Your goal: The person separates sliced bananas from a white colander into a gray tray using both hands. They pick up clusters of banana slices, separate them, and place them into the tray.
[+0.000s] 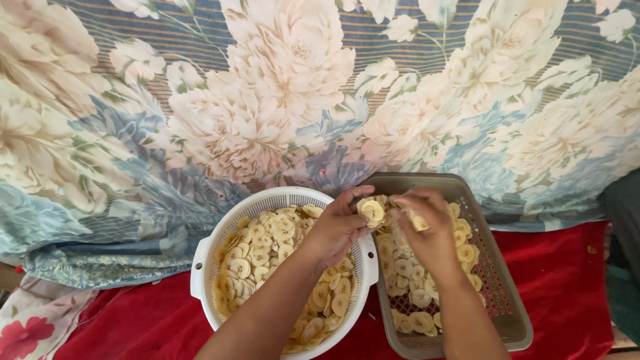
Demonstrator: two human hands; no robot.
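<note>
My left hand [337, 227] hovers over the right rim of a white round colander [202, 267] full of pale yellow banana slices [260, 257]. Its fingers pinch a small stack of slices [371, 211]. My right hand [427, 230] is over a grey rectangular perforated tray [510, 313] and pinches one slice [418, 222] between thumb and fingers. More slices [407, 273] lie spread across the tray's floor. The two hands almost touch above the gap between colander and tray.
Colander and tray rest on a red cloth [560, 280]. A large floral fabric [267, 100] covers the surface behind them. Another flowered cloth [30, 320] lies at the lower left. A dark object [623, 213] is at the right edge.
</note>
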